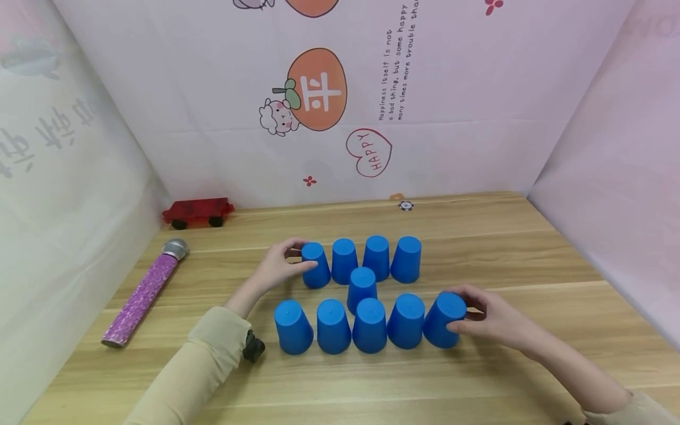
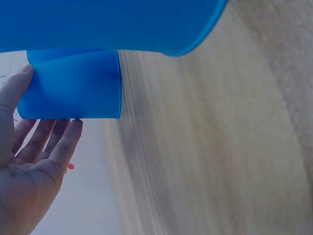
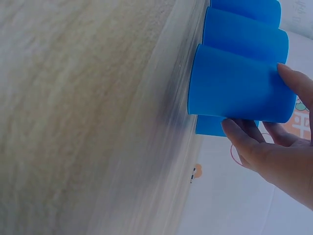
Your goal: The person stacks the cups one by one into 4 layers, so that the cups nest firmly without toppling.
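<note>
Several blue plastic cups stand upside down on the wooden table in a back row and a front row, with a single cup (image 1: pixel 362 290) between the rows. My left hand (image 1: pixel 278 265) grips the leftmost back cup (image 1: pixel 316 267), thumb on the near side and fingers behind; the left wrist view shows that cup (image 2: pixel 73 85) between thumb and fingers. At the right end of the front row, my right hand (image 1: pixel 491 316) holds the last cup (image 1: pixel 444 321) the same way. In the right wrist view this cup (image 3: pixel 237 83) has its rim at the table surface.
A toy microphone (image 1: pixel 146 295) with a glittery pink handle lies on the left. Behind it, a red toy wagon (image 1: pixel 198 211) stands by the back wall. A poker chip (image 1: pixel 406 205) lies at the back edge. Printed white cloth (image 1: pixel 451 118) encloses the table (image 1: pixel 372 389).
</note>
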